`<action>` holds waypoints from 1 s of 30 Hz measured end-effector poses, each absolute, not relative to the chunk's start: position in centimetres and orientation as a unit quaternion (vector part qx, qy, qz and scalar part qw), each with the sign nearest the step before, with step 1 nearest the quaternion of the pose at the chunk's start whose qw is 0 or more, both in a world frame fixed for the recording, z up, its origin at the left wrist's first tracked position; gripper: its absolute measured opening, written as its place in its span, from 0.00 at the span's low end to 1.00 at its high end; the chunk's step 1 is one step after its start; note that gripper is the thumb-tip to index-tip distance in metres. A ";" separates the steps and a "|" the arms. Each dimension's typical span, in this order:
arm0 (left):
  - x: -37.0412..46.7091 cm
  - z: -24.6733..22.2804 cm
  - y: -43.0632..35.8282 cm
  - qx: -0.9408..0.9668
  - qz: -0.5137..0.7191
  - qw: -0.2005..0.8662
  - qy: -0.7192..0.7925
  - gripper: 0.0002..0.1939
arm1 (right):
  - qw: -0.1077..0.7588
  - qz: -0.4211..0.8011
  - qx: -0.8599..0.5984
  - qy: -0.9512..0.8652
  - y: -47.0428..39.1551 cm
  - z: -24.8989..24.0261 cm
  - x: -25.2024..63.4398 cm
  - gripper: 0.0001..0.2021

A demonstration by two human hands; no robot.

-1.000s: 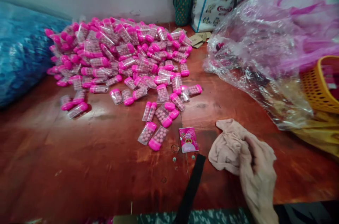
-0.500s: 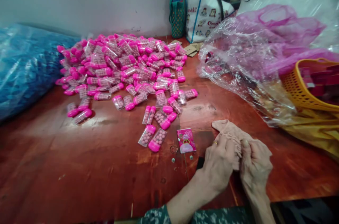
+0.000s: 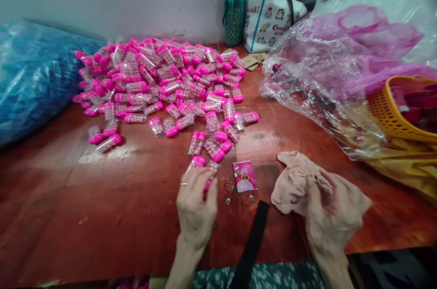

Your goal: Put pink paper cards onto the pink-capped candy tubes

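My left hand point(image 3: 197, 200) reaches to the near end of a pile of clear candy containers with pink caps point(image 3: 164, 70). Its thumb and fingers close around one container point(image 3: 207, 185), which they partly cover. A crumpled beige cloth point(image 3: 293, 184) lies to the right. Over its right side is my right hand point(image 3: 332, 207), with curved fingers and a gap between thumb and forefinger; the fingertips touch the cloth. Between the hands lies a small pink printed card point(image 3: 245, 176). A black strap point(image 3: 254, 239) runs from the table's front edge toward the cloth.
A big blue plastic bag point(image 3: 37, 84) sits at the left. On the right are clear and pink plastic bags point(image 3: 341, 61) and a yellow basket point(image 3: 392, 111) with dark red pieces. A white tote point(image 3: 269, 20) and a green bottle holder point(image 3: 233, 20) stand by the wall.
My left hand has left the beige cloth and moved left to the candy containers. My right hand has loosened on the cloth, which now lies flatter. More of the black strap shows.
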State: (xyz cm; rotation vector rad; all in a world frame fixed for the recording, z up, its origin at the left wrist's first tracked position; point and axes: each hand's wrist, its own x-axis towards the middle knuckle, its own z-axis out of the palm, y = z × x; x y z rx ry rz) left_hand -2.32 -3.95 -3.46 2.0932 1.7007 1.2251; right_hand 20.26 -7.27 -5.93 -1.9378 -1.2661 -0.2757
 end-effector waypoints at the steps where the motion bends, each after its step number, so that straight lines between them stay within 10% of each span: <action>1: -3.5 -3.6 -3.7 0.704 0.401 0.047 0.585 0.10 | 0.403 -0.104 -0.743 -0.524 -7.0 -5.7 19.2 0.12; 10: -3.5 -6.9 -2.4 0.717 0.284 0.026 0.636 0.15 | 0.317 0.053 -0.672 -0.668 -4.7 -7.9 13.8 0.10; 30: -1.6 -3.1 -3.3 0.569 0.518 0.205 0.605 0.07 | 0.425 0.087 -0.629 -0.645 -5.2 -8.2 14.3 0.12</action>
